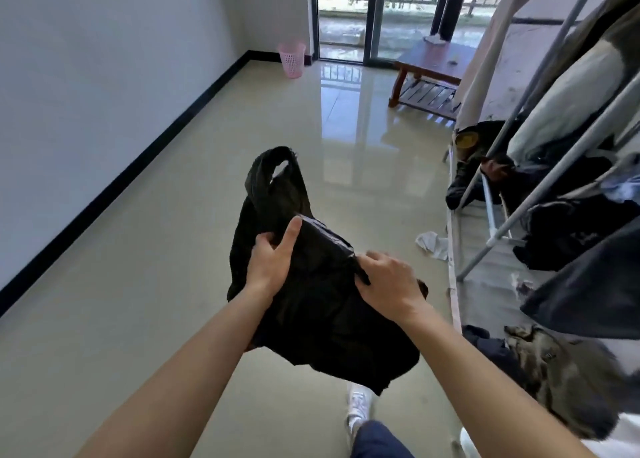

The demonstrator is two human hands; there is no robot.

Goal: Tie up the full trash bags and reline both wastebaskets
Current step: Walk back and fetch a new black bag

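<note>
Black trash bag [311,301] held between left hand [272,260] and right hand [389,281] grips.

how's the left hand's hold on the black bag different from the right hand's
The left hand grips the black bag at its upper left edge, thumb stretched up along the plastic; the right hand lies palm down on the right edge, knuckles up, fingertips pinching a fold. The left hand sits slightly higher and farther from the camera than the right hand. The left hand looks sharp; the right hand's fingers are slightly blurred. Both hold the same limp bag off the floor.
</note>
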